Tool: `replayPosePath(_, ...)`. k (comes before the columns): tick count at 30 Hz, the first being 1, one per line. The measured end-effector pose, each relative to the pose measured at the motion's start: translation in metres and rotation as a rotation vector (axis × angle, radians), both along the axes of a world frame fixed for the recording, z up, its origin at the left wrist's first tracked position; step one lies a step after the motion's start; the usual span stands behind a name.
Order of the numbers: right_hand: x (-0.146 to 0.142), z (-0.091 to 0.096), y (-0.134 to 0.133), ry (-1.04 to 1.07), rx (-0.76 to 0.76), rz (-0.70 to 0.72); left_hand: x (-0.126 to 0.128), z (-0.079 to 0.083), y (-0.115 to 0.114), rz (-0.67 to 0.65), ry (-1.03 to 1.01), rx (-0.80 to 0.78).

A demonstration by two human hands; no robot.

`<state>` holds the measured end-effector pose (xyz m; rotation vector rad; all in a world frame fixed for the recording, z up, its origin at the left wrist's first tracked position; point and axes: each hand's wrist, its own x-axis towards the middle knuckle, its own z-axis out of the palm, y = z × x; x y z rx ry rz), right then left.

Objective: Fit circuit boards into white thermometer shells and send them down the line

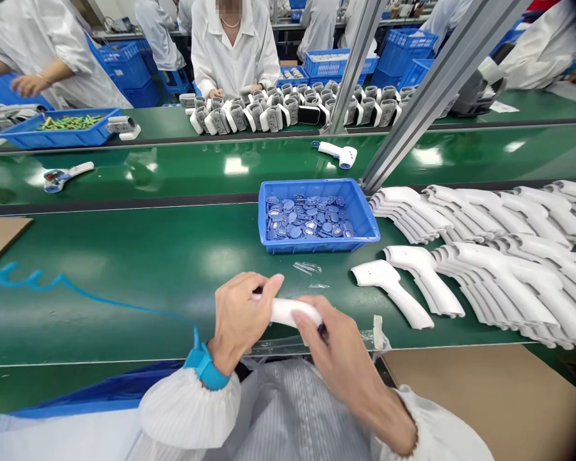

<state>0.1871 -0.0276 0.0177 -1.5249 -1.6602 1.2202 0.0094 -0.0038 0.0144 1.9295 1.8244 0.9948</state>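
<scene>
Both my hands grip a white gun-shaped thermometer (pixel 288 312), held low over the near edge of the bench. My left hand (pixel 242 314) is closed around its left end, thumb along the top. The fingers of my right hand (pixel 333 336) wrap its right end, where a small dark part peeks out by the thumb. Much of the thermometer is hidden by my hands. Just beyond stands a blue bin (pixel 319 245) holding small blue plastic parts (pixel 307 218). Right of my hands lies a loose white housing half (pixel 393 288).
Stacked white housings (pixel 504 275) cover the bench's right side. A metal post (pixel 436 89) slants up behind the bin. A blue wrist-strap cord (pixel 125 304) runs left. Thermometers (pixel 338 153) lie on the belt. A co-worker (pixel 235 51) sits opposite behind grey-and-white parts (pixel 273 118).
</scene>
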Motion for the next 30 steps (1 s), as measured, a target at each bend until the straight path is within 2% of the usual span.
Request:
replayPosePath(2, 0.000, 0.006, 0.011, 0.193, -0.343, -0.094, -0.005, -0.001, -0.009, -0.047, -0.131, 0.079)
replayPosePath(4, -0.002, 0.009, 0.019, 0.357, -0.684, -0.111, -0.006, -0.009, -0.012, 0.033, -0.284, 0.190)
replayPosePath(5, -0.004, 0.008, 0.021, 0.383, -0.781, -0.078, -0.005, -0.014, -0.010, 0.119, -0.344, 0.224)
replayPosePath(6, -0.007, 0.005, 0.020, 0.360, -0.787, -0.028, -0.004, -0.020, -0.006, 0.213, -0.385, 0.235)
replayPosePath(7, -0.011, 0.002, 0.019, 0.293, -0.700, 0.036, -0.002, -0.025, 0.000, 0.294, -0.403, 0.226)
replayPosePath(8, -0.016, -0.002, 0.016, 0.195, -0.547, 0.110, -0.001, -0.029, 0.008, 0.345, -0.393, 0.196)
replayPosePath(10, -0.025, -0.011, 0.010, -0.037, -0.195, 0.217, 0.002, -0.033, 0.024, 0.364, -0.312, 0.153)
replayPosePath(12, -0.033, -0.018, 0.006, -0.229, 0.023, 0.253, 0.002, -0.033, 0.037, 0.346, -0.210, 0.154)
replayPosePath(15, -0.033, -0.021, 0.006, -0.331, 0.103, 0.258, 0.000, -0.030, 0.044, 0.275, -0.102, 0.194)
replayPosePath(18, -0.016, -0.016, 0.016, -0.281, 0.127, 0.294, -0.015, -0.026, 0.035, 0.044, 0.023, 0.189)
replayPosePath(20, 0.000, -0.014, 0.029, -0.288, 0.235, 0.205, -0.037, -0.023, 0.025, -0.097, 0.136, 0.102)
replayPosePath(21, 0.007, -0.016, 0.038, -0.330, 0.321, 0.135, -0.053, -0.020, 0.021, -0.123, 0.191, 0.018)
replayPosePath(23, 0.016, -0.023, 0.056, -0.467, 0.470, 0.050, -0.090, -0.010, 0.019, -0.053, 0.261, -0.236)
replayPosePath(24, 0.018, -0.028, 0.065, -0.532, 0.509, 0.055, -0.111, -0.003, 0.024, 0.003, 0.285, -0.391)
replayPosePath(26, 0.019, -0.036, 0.079, -0.598, 0.519, 0.110, -0.149, 0.013, 0.046, 0.111, 0.263, -0.703)
replayPosePath(27, 0.020, -0.038, 0.083, -0.601, 0.511, 0.129, -0.164, 0.023, 0.063, 0.217, 0.229, -0.786)
replayPosePath(28, 0.021, -0.037, 0.085, -0.591, 0.507, 0.131, -0.177, 0.032, 0.082, 0.352, 0.184, -0.760)
replayPosePath(30, 0.028, -0.031, 0.084, -0.570, 0.516, 0.098, -0.195, 0.049, 0.128, 0.538, -0.022, -0.478)
